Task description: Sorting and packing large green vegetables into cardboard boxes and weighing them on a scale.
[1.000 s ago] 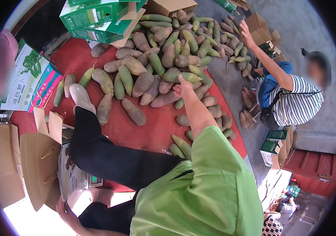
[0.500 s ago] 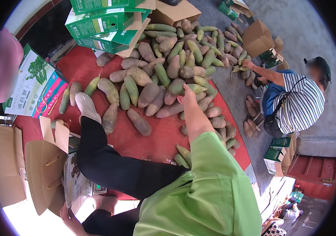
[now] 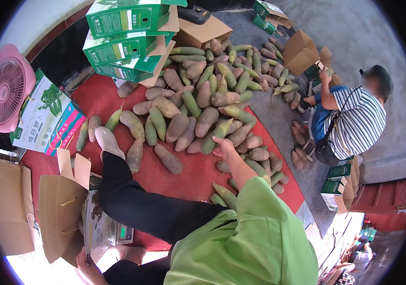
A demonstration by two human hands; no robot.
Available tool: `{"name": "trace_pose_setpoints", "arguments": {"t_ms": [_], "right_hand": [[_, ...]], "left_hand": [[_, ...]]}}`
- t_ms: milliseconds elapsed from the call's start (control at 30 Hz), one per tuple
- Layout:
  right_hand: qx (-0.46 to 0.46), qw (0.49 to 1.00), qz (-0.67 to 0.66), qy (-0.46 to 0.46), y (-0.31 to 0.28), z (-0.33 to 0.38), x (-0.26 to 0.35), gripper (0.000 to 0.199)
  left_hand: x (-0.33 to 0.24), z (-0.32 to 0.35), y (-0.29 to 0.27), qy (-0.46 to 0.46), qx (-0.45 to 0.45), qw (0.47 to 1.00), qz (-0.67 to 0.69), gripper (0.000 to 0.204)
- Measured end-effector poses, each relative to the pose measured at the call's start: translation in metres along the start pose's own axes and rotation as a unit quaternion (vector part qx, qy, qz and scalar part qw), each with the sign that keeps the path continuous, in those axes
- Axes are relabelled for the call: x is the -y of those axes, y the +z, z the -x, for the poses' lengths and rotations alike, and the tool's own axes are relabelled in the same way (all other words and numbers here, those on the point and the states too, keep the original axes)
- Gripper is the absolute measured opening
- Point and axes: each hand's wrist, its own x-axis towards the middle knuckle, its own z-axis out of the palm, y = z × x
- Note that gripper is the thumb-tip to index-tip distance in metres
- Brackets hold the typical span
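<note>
My right hand [image 3: 224, 148] reaches over the pile, its fingers closed round a long green radish [image 3: 216, 135]. More radishes, green and muddy brown, lie close about it. At the lower left my left hand [image 3: 88, 270] is beside the lower edge of an open cardboard carton [image 3: 59, 209]; its fingers are mostly hidden. This carton leans against a dirty-topped scale [image 3: 121, 233] with a small lit green display.
Stacked green cartons [image 3: 122, 21] stand behind the pile on the red mat [image 3: 193, 178]. A pink fan [image 3: 7, 90] and a white printed carton [image 3: 46, 111] are at the left. At the right a co-worker in a striped shirt [image 3: 357, 123] sits near open cartons [image 3: 302, 50].
My right hand has drawn nearer to me with the green radish in it. The co-worker's hand has moved from the radishes to the open cartons.
</note>
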Motion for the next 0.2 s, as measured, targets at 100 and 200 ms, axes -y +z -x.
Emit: {"name": "trace_pose_setpoints", "arguments": {"t_ms": [100, 200], "right_hand": [[0.028, 0.999, 0.017, -0.007, -0.009, 0.012, -0.001, 0.04], [0.057, 0.998, -0.003, -0.032, -0.023, 0.015, 0.003, 0.049]], "left_hand": [[-0.026, 0.004, -0.007, -0.033, 0.004, 0.998, -0.047, 0.033], [0.001, 0.001, 0.002, -0.01, 0.013, 1.0, -0.016, 0.034]]}}
